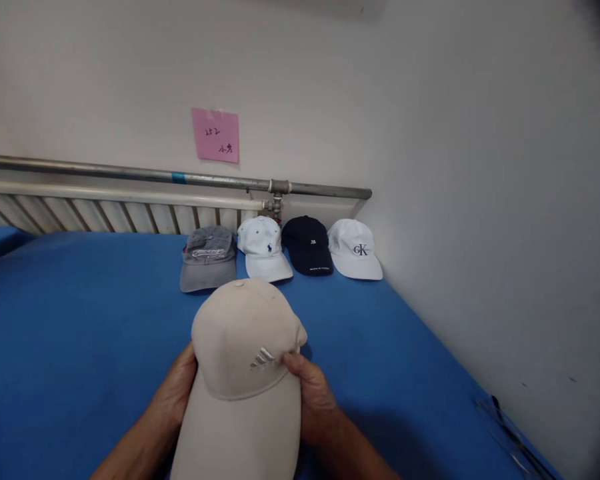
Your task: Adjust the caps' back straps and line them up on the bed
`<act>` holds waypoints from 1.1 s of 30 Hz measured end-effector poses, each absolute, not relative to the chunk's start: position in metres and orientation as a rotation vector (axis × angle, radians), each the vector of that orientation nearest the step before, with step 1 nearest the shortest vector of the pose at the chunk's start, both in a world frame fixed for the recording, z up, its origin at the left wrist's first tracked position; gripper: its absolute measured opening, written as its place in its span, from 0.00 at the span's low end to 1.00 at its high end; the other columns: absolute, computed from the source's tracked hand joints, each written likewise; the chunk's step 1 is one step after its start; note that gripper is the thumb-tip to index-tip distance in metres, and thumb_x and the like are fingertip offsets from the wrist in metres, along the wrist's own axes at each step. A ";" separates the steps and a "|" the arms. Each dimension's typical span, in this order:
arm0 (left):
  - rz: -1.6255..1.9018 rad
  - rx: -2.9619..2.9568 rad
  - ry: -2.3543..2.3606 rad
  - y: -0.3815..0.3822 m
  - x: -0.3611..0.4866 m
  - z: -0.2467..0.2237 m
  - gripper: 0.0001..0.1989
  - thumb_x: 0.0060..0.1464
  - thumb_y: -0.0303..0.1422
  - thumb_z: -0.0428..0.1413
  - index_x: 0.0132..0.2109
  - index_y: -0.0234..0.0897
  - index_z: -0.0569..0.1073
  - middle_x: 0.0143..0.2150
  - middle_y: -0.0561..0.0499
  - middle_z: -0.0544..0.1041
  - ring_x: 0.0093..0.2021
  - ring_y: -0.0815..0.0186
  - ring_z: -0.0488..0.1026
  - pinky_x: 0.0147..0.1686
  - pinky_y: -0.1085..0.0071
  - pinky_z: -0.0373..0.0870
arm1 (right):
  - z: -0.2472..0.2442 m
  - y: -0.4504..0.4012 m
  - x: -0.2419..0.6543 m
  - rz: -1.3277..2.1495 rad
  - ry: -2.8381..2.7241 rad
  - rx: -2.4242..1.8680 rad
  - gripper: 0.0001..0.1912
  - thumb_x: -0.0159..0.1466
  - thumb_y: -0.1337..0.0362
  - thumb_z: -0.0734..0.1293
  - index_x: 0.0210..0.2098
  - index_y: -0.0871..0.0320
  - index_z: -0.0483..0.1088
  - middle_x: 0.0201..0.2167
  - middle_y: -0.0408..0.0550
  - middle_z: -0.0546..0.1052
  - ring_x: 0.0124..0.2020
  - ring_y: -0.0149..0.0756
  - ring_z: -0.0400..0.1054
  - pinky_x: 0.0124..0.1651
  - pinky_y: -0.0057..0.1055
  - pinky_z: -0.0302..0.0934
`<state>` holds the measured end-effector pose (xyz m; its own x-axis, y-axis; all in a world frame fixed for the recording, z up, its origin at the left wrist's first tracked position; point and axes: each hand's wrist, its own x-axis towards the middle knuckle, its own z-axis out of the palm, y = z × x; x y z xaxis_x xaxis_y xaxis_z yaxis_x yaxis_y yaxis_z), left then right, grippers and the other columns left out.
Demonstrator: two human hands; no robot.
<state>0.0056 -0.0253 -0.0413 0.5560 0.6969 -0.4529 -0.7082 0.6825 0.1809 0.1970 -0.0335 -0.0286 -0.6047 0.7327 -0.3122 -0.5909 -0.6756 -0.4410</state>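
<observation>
A beige baseball cap [233, 333] with a small silver three-stripe logo is held up in front of me, its brim pointing toward me. My left hand [181, 377] grips its left edge, with most of the fingers hidden behind the cap. On the opposite side my right hand [314, 393] pinches the edge, thumb on the front near the logo. Beyond it, side by side on the blue sheet, sit a grey cap [209, 257], a white cap with a dark rider logo [260, 247], a navy cap [307, 243] and a white cap with CK letters [355, 248].
The blue sheet [80, 320] covers a flat surface against the wall. A metal pipe [130, 173] and a white radiator [110, 212] run along the back. A pink note [216, 135] is stuck above. Thin dark and clear items [517, 433] lie at the lower right.
</observation>
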 end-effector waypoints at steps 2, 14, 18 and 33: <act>0.814 -0.018 0.533 -0.025 0.006 -0.042 0.24 0.51 0.35 0.61 0.55 0.32 0.73 0.44 0.41 0.81 0.48 0.46 0.77 0.52 0.52 0.69 | -0.028 -0.034 0.197 2.267 -0.383 -0.625 0.24 0.43 0.57 0.76 0.38 0.64 0.76 0.34 0.53 0.82 0.47 0.50 0.73 0.55 0.44 0.61; 1.075 0.159 0.626 -0.024 0.005 -0.049 0.07 0.52 0.33 0.63 0.37 0.35 0.79 0.31 0.49 0.82 0.36 0.59 0.79 0.44 0.64 0.74 | -0.026 -0.025 0.208 2.154 -0.416 -0.602 0.28 0.50 0.48 0.73 0.43 0.61 0.75 0.43 0.55 0.81 0.54 0.51 0.69 0.60 0.49 0.57; 1.027 0.341 0.657 -0.028 0.008 -0.046 0.10 0.51 0.36 0.64 0.38 0.34 0.79 0.32 0.48 0.81 0.33 0.63 0.78 0.37 0.70 0.74 | -0.020 -0.020 0.218 2.091 -0.401 -0.618 0.31 0.49 0.46 0.73 0.46 0.59 0.74 0.46 0.54 0.80 0.55 0.51 0.68 0.59 0.49 0.58; 1.254 0.732 1.210 -0.033 0.017 -0.042 0.27 0.47 0.36 0.67 0.55 0.41 0.72 0.59 0.44 0.72 0.57 0.54 0.68 0.48 0.69 0.68 | -0.012 -0.012 0.222 1.976 -0.475 -0.721 0.34 0.58 0.40 0.63 0.54 0.58 0.70 0.46 0.53 0.79 0.52 0.47 0.70 0.57 0.47 0.60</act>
